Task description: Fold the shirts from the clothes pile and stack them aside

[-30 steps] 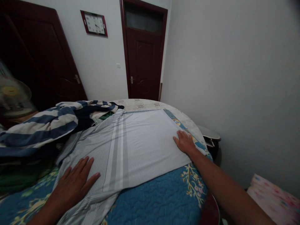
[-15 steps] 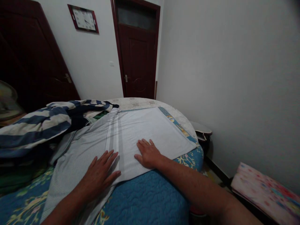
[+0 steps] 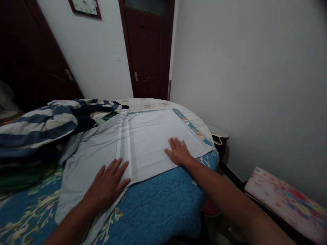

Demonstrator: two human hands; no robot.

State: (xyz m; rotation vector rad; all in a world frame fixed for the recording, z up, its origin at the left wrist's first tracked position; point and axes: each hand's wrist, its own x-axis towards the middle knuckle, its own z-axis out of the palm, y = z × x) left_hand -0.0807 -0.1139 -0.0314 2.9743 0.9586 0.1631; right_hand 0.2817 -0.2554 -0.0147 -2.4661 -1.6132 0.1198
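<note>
Pale striped shirt spread flat on blue quilted cover, near its right edge. Left hand flat, fingers spread, palm down on shirt's near hem, grasping nothing. Right hand likewise flat on shirt's right part. Navy-and-white striped garment heaped at left, beside shirt. Dark door behind

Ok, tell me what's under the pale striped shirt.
The pale striped shirt lies on the blue quilted cover, visible past its near edge. Left hand and right hand rest flat on top. Anything else beneath is hidden.
</note>
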